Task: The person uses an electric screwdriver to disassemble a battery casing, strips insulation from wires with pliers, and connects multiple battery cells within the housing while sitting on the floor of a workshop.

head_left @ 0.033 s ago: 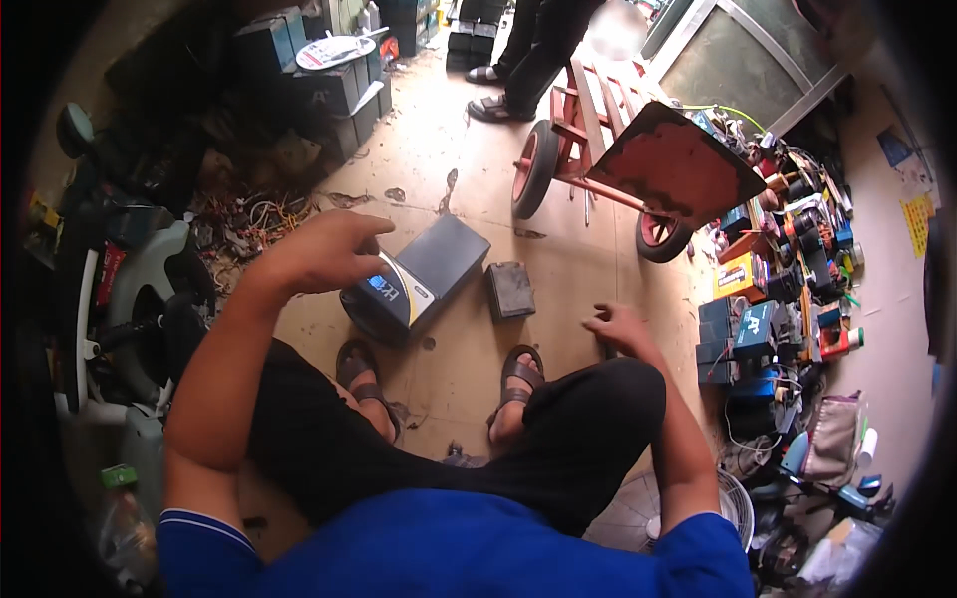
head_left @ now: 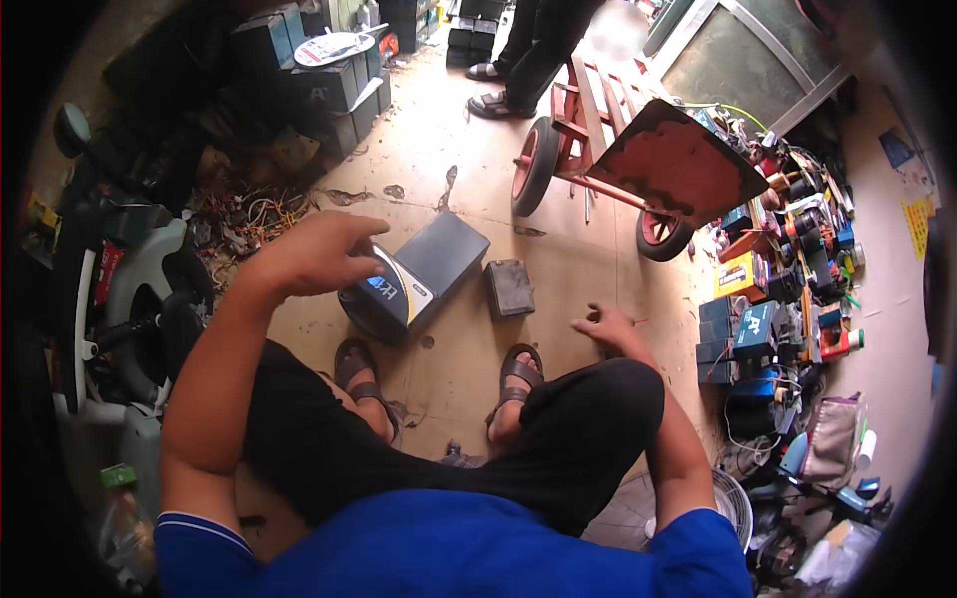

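1. Head view, left hand: the left forearm (head_left: 239, 364) rises from the near left with the elbow bent. The left hand (head_left: 317, 251) is turned to the right, thumb and fingers held apart. Its fingertips reach the left edge of the long grey box (head_left: 439, 257) – whether they touch it, I cannot tell.
2. Head view, right hand: the right hand (head_left: 610, 329) is just beyond the right knee (head_left: 633, 389), pointing left, thumb and index apart, the other fingers curled. A thin reddish sliver (head_left: 639, 321) shows just right of it; I cannot tell whether it is held.
3. Head view, box: it lies on the floor (head_left: 573, 284), left of the small dark grey block (head_left: 510, 289), its labelled end near.
4. Against the earlier frame: the right hand has shifted slightly left – the sliver now shows – while box and block remain in place.
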Demonstrator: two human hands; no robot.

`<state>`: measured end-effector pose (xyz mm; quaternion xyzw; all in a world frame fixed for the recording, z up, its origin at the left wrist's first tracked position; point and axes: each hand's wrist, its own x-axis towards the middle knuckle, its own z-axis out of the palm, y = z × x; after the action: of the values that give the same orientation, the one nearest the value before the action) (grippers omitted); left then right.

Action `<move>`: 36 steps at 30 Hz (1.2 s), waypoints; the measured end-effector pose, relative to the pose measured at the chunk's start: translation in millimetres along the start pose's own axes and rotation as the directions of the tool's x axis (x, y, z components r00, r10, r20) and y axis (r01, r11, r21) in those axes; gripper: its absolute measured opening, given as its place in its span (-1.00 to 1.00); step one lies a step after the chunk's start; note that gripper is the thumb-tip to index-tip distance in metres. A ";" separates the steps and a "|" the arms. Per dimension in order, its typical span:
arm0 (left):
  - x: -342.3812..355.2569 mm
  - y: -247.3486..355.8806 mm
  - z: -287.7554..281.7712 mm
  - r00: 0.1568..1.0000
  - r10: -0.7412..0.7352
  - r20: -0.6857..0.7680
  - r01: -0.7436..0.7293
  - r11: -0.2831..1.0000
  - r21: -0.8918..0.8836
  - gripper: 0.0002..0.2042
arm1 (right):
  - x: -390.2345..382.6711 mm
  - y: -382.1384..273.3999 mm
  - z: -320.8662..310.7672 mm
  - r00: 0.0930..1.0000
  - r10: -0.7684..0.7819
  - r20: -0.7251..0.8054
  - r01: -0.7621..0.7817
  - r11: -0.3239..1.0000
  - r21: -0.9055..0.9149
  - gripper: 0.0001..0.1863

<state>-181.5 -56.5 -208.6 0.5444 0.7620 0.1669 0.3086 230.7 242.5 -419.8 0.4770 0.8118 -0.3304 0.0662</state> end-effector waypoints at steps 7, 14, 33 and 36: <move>-12.3 -19.1 3.3 0.992 0.007 0.129 -0.026 0.988 0.150 -0.34 | 75.4 -10.6 141.2 0.999 -0.009 -0.041 0.007 0.999 -0.038 0.18; 3.3 -6.5 3.9 0.986 -0.037 0.160 0.014 0.989 0.144 -0.36 | 118.2 -49.2 212.4 0.973 0.047 -0.227 -0.066 0.995 -0.074 0.33; -46.7 -73.6 -11.0 0.942 -0.169 -0.290 0.141 0.983 -0.113 -0.34 | 148.4 32.5 213.0 0.977 0.209 0.036 -0.179 0.722 0.668 -0.20; -97.7 -138.7 57.4 0.890 -0.418 -0.184 0.226 0.753 -0.618 -0.40 | 105.5 -14.2 185.1 0.895 0.048 0.444 -0.429 0.368 0.825 -0.34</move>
<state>-223.6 -201.1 -305.6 0.2492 0.7958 0.4184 0.3599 124.0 204.0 -600.8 0.4833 0.3948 -0.7812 -0.0141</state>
